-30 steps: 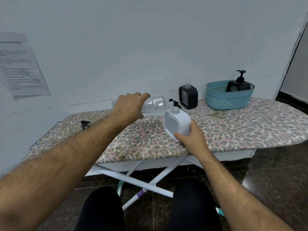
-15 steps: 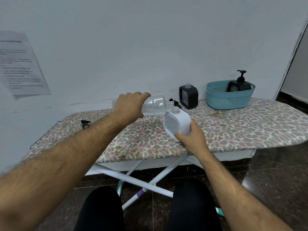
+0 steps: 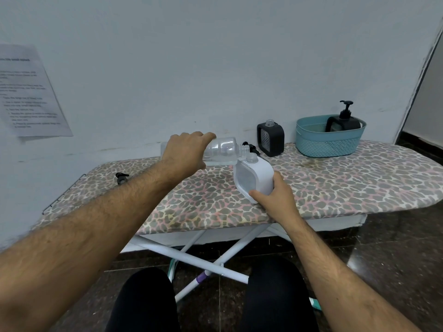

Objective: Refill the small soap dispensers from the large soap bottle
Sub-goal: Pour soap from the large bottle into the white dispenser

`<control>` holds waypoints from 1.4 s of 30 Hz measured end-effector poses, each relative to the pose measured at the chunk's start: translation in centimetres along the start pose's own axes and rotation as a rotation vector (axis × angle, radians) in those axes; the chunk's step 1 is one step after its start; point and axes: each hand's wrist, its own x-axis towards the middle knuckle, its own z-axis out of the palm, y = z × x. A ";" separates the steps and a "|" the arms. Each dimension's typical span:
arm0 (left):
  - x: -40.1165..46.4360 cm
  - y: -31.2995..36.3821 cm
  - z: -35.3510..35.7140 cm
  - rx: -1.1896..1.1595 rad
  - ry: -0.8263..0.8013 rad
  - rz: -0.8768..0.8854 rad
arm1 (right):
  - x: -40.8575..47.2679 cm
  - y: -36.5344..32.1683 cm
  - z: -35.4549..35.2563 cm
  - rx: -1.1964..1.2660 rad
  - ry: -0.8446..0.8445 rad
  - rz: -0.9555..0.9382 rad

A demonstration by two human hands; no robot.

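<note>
1. Clear plastic large soap bottle lies nearly level in your left hand, whose fingers curl over its barrel from above. Its open neck points toward your right hand.

2. Your right hand wraps the lower corner of the white dispenser, thumb on the near face. The dispenser stands tilted on the ironing board, with its open mouth just under the bottle's neck.

3. No stream is visible between neck and mouth; whether soap is flowing cannot be told. The bottle looks mostly empty, with a little liquid lying along its lower side.

4. Judgement: raise the bottle's base slowly so the remainder runs to the neck. Keep the neck directly over the mouth; the opening is narrow.

5. Hold the dispenser firmly against the board. A slip would spill soap on the cover.

6. Watch the level through the dispenser's translucent front window, and level the bottle before it reaches the neck.

7. Beyond your right hand stands a black dispenser, uncapped. Another black one, pump fitted, sits in the teal basket. A loose pump lies on the board to the outside of your left forearm.
</note>
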 end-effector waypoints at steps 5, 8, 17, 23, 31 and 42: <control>0.0 0.0 0.0 -0.005 -0.004 -0.004 | -0.1 0.0 -0.1 0.007 -0.006 0.004; 0.0 0.0 0.0 -0.002 -0.005 -0.004 | -0.1 -0.1 -0.1 0.007 -0.004 -0.001; 0.1 0.0 0.0 0.007 0.004 0.003 | -0.1 -0.1 -0.1 -0.005 -0.006 0.011; 0.2 -0.1 0.1 0.003 0.003 0.009 | -0.2 -0.2 -0.1 0.008 -0.010 0.014; 0.2 -0.1 0.2 0.000 0.008 0.003 | -0.1 -0.3 -0.1 -0.009 -0.008 0.012; 0.2 -0.1 0.2 0.007 0.016 0.006 | -0.1 -0.2 -0.1 -0.003 -0.007 0.018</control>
